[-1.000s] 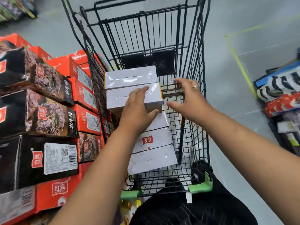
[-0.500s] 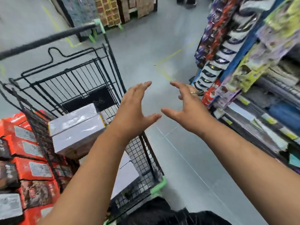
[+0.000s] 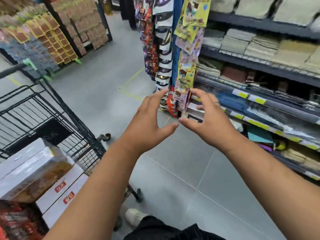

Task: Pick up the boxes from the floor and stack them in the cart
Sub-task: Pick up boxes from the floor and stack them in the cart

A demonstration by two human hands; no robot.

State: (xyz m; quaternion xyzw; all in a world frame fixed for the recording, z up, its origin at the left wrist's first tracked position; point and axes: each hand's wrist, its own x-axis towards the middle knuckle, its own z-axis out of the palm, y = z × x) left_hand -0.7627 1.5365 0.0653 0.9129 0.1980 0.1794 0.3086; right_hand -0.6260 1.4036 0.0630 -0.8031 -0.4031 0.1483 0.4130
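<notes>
Both hands are out over the bare floor (image 3: 173, 179), empty. The left hand (image 3: 147, 125) and right hand (image 3: 207, 122) face each other with fingers spread and thumbs nearly meeting, each grip released and holding nothing.

The boxes (image 3: 34, 172) lie in the cart (image 3: 57, 108) at lower left. About four show: two pale, wrapped ones side by side on top, and two white ones with red labels beneath them, partly covered. More may be hidden below. No box on the floor is in view; only a blurred red stack (image 3: 15, 222) shows at the bottom left corner, outside the cart, too smeared to count.

The boxes look like flat, stiff cartons, likely light to moderate in weight. The glossy wrap on the top pair would probably be slippery under bare fingers, so a hold with one palm on each short end, squeezing inward, seems safer than a pinch at a corner. Their flat faces should stack well if the edges are squared up. A tilted box could slide off the glossy ones.
</notes>
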